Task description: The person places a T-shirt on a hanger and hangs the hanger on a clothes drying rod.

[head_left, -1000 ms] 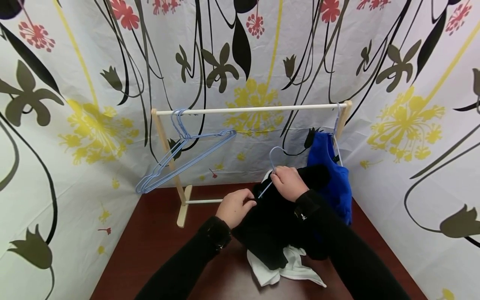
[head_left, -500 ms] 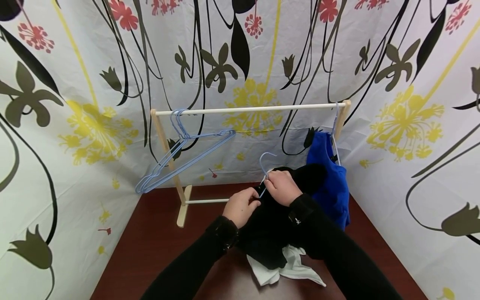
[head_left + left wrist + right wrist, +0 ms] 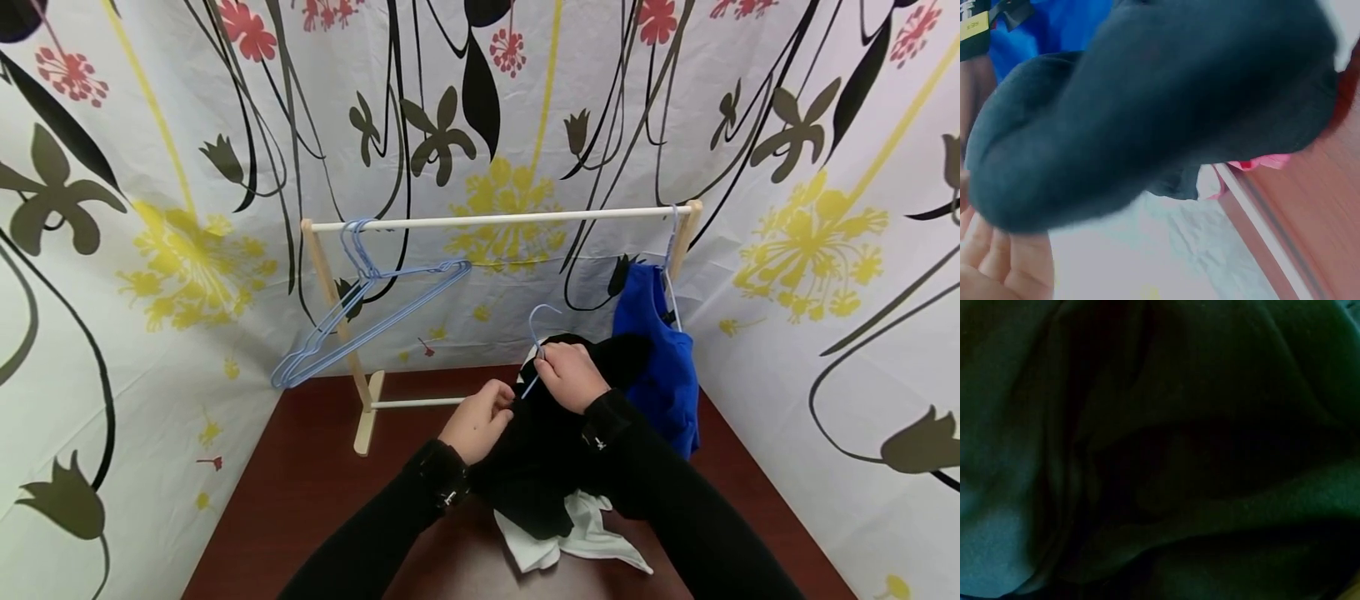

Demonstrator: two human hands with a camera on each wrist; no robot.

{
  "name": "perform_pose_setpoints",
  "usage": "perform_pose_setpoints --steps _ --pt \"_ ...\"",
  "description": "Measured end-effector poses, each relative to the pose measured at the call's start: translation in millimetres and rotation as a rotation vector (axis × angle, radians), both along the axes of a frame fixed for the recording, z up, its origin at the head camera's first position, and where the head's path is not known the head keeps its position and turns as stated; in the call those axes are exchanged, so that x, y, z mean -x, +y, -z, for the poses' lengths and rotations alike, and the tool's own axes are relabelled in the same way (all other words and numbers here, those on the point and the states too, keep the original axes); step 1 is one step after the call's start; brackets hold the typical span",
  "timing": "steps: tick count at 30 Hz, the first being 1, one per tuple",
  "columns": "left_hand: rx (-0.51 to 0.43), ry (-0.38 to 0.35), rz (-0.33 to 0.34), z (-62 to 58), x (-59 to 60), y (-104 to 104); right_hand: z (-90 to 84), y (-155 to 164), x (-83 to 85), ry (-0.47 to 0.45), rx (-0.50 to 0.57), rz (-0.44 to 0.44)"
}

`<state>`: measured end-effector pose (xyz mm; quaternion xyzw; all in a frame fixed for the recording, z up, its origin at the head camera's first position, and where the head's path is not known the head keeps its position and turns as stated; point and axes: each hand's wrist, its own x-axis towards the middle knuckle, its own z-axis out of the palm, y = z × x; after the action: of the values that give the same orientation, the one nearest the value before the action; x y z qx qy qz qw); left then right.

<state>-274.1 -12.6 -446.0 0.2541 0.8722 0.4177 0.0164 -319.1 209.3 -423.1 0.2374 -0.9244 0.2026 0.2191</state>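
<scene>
In the head view my right hand (image 3: 573, 377) grips a light blue hanger (image 3: 534, 325) just under its hook, along with the black garment (image 3: 528, 467). My left hand (image 3: 476, 421) is at the left edge of that garment, thumb and fingertips around its cloth, beside the hanger's sloping arm. Dark folds of the black garment (image 3: 1147, 112) fill much of the left wrist view, with left-hand fingers (image 3: 997, 262) at its lower left. The right wrist view shows only dark folded cloth (image 3: 1210, 487). The hanger's lower part is hidden in the garment.
A small rack has a white top rail (image 3: 495, 220). Light blue hangers (image 3: 371, 292) hang at its left end. A blue garment (image 3: 660, 358) hangs on the right. White cloth (image 3: 577, 533) lies under the black garment on the dark red table (image 3: 315, 500). Floral curtain (image 3: 480, 108) surrounds everything.
The hanger and right hand shifted left with the black garment, then slightly back right. My left hand moved right, then slightly back left, its fingertips now farther from the hanger.
</scene>
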Motion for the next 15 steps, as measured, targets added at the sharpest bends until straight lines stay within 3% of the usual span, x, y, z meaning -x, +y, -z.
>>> perform_pose_setpoints --steps 8,15 --pt "0.135 0.055 -0.008 13.7 -0.9 3.1 2.5 0.8 0.2 -0.002 0.022 -0.023" --pt "0.088 0.096 -0.018 15.9 -3.2 3.3 7.9 13.2 3.0 -0.038 0.085 -0.072"
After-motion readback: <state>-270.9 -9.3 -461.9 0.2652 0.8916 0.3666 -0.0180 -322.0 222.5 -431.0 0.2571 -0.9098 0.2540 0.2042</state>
